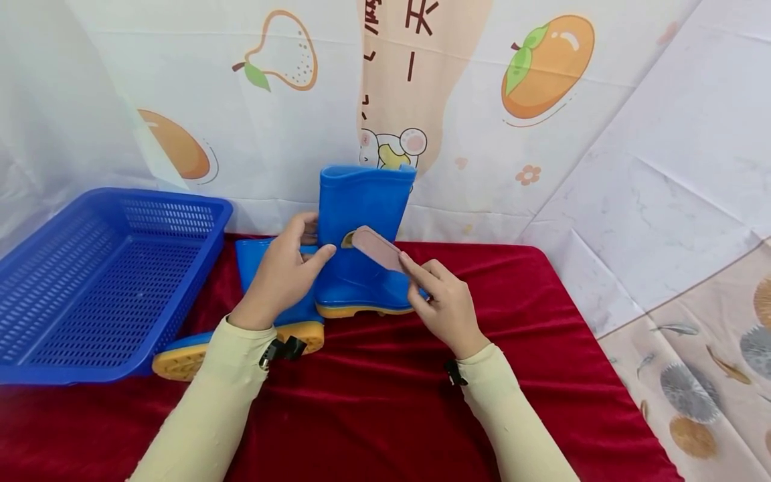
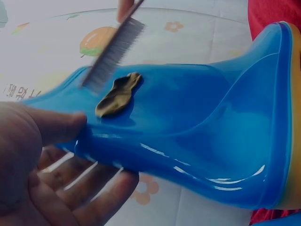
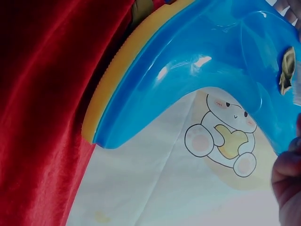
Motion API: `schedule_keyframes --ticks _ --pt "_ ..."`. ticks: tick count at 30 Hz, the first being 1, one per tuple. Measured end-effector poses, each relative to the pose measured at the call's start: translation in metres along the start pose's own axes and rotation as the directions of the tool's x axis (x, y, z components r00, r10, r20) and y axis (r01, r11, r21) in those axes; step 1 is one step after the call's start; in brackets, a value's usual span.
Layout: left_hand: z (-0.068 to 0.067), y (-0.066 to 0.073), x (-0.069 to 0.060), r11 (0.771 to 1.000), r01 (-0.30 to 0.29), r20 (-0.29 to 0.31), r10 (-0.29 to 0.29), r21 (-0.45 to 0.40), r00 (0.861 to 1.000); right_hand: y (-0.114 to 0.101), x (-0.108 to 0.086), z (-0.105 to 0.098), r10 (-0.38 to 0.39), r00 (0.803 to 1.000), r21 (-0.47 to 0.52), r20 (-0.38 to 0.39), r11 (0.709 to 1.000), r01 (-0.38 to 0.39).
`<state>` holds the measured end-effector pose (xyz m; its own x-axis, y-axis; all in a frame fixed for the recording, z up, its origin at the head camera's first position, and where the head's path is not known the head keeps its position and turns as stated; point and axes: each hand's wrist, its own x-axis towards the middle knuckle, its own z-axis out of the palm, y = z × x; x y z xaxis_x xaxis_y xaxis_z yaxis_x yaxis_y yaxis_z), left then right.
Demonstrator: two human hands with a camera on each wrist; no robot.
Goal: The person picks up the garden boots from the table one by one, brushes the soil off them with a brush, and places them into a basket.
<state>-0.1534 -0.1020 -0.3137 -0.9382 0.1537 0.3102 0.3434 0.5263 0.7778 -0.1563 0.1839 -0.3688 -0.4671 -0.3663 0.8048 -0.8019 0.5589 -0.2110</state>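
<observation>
A blue rain boot (image 1: 367, 201) with a yellow sole stands upright on the red cloth. My left hand (image 1: 282, 271) holds its shaft from the left, thumb on the near side and fingers reaching past the back edge. A brownish, mud-like lump (image 2: 115, 96) sticks to the shaft. My right hand (image 1: 446, 301) grips a pink brush (image 1: 379, 250) by its handle. In the left wrist view, the brush's bristles (image 2: 115, 59) face the boot beside the lump; whether they touch it I cannot tell. A second blue boot (image 1: 253, 258) lies behind my left forearm, partly hidden.
To the left stands a blue plastic basket (image 1: 219, 227) with perforated walls. Red velvet-like cloth (image 1: 373, 402) covers the table, whose right edge runs diagonally. A white printed curtain (image 1: 470, 167) hangs just behind the upright boot.
</observation>
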Motion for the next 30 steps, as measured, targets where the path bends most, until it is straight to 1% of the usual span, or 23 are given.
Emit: schedule_keyframes --ticks 4,6,9,13,16,19,21,23,26,28,30 --pt "-0.0006 0.0005 -0.001 0.999 -0.041 0.04 0.041 0.003 0.998 -0.0019 0.0007 -0.0002 -0.054 0.998 0.029 0.034 0.998 0.053" --pt "-0.0007 0.0009 -0.0011 0.998 -0.055 0.053 0.055 0.008 0.997 -0.0028 0.0006 -0.0002 -0.054 0.997 0.03 0.049 0.998 0.052" --pt "-0.0004 0.0008 -0.0005 0.998 -0.062 0.053 0.061 0.015 0.997 -0.0036 0.0002 0.0003 -0.019 0.998 0.016 0.064 1.0 0.018" --pt "-0.0001 -0.001 0.0009 1.0 -0.024 0.03 0.023 0.016 0.999 -0.0042 -0.0006 0.0011 0.041 0.996 -0.002 0.08 0.999 -0.041" --pt "-0.0004 -0.0025 0.0011 1.0 0.012 0.013 -0.012 0.014 1.0 -0.0039 -0.0008 0.0006 0.061 0.995 -0.027 0.085 0.998 -0.059" --pt "-0.0008 -0.0025 0.0012 0.999 0.035 0.002 -0.036 0.007 0.999 -0.0029 -0.0011 0.0001 0.063 0.995 -0.046 0.076 0.997 -0.06" --pt "-0.0012 -0.0026 0.001 0.999 0.039 -0.001 -0.039 0.001 0.999 -0.0028 -0.0006 0.0001 0.052 0.997 -0.036 0.06 0.998 -0.05" --pt "-0.0015 -0.0026 0.0006 1.0 0.024 0.001 -0.024 -0.003 1.0 -0.0029 0.0 0.0004 0.033 0.999 -0.009 0.039 0.999 -0.032" --pt "-0.0009 -0.0022 0.0002 1.0 -0.022 0.021 0.022 0.003 1.0 -0.0037 0.001 -0.0001 -0.004 1.0 0.027 0.013 1.0 0.004" --pt "-0.0009 -0.0009 -0.0006 0.998 -0.055 0.042 0.054 0.011 0.998 -0.0046 0.0014 -0.0003 -0.022 1.0 0.039 0.011 0.999 0.021" --pt "-0.0011 0.0008 -0.0012 0.997 -0.076 0.06 0.074 0.02 0.995 -0.0057 0.0016 -0.0002 -0.026 0.999 0.035 0.019 0.999 0.025"
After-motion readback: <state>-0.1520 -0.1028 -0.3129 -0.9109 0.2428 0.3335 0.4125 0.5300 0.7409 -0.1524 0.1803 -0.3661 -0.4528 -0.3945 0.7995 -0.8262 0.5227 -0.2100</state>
